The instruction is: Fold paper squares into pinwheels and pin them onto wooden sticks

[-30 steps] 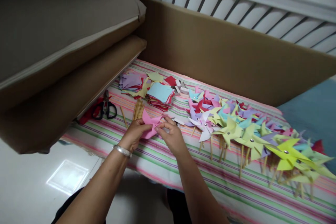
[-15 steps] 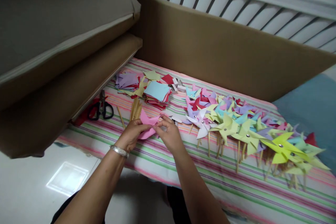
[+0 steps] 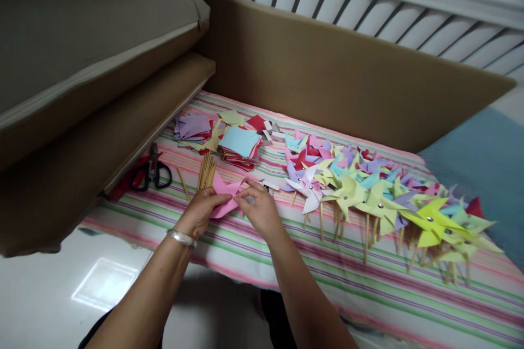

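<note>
A pink paper pinwheel (image 3: 223,208) with folded blades is held between both hands, over the striped cloth. My left hand (image 3: 203,210) grips its left side, thumb lying across the paper toward the middle. The fingertips of my right hand (image 3: 258,208) pinch at the pinwheel's right side near its centre; whether a pin is between them I cannot make out. Just behind my left hand lies a bundle of thin wooden sticks (image 3: 207,170), with one loose stick (image 3: 183,184) beside it. A stapler-like metal tool (image 3: 269,185) is partly hidden behind my right hand.
Black-handled scissors (image 3: 151,172) lie at the left. Behind are stacked paper squares (image 3: 240,143), purple cut paper (image 3: 192,128) and small white boxes (image 3: 270,130). Many finished pinwheels (image 3: 380,204) on sticks fill the right. Brown cushions (image 3: 164,98) rise at the left, a brown board (image 3: 327,76) behind.
The view has shifted slightly, so things sit a little further left. Both hands stay on the pink pinwheel, and the right fingers have moved slightly at its centre.
</note>
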### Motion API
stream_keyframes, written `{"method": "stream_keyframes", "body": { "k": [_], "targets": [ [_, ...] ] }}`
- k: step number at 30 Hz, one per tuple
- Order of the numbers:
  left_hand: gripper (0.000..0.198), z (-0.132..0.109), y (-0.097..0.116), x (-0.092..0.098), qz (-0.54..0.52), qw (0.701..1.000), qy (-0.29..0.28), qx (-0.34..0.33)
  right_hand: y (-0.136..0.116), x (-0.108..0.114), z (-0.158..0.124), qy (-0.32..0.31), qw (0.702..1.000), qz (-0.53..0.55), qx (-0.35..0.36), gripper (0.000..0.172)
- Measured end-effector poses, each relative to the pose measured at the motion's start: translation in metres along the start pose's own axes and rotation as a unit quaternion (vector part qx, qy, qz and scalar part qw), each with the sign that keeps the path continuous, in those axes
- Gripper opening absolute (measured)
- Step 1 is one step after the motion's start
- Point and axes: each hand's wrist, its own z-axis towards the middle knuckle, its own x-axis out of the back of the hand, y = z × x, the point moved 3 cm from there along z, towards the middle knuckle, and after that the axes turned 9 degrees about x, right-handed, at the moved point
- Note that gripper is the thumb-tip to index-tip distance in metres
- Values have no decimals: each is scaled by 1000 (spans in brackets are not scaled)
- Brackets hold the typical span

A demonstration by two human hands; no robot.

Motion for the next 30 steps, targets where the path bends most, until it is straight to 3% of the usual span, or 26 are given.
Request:
{"method": "stream_keyframes", "body": {
  "k": [5,10,15,30],
  "targets": [
    [17,0,12,15,-22,998,57,-14,19,44,4,25,998,-32,-46,14],
    [18,0,19,24,-34,995,93,-22,36,73,-1,-44,968,-213,-124,19],
    [22,-2,17,17,-56,996,62,-13,43,62,1,-58,954,-262,-135,23],
    [14,-5,5,3,-21,999,33,-6,55,36,14,-102,947,-271,-143,21]
  ]
}}
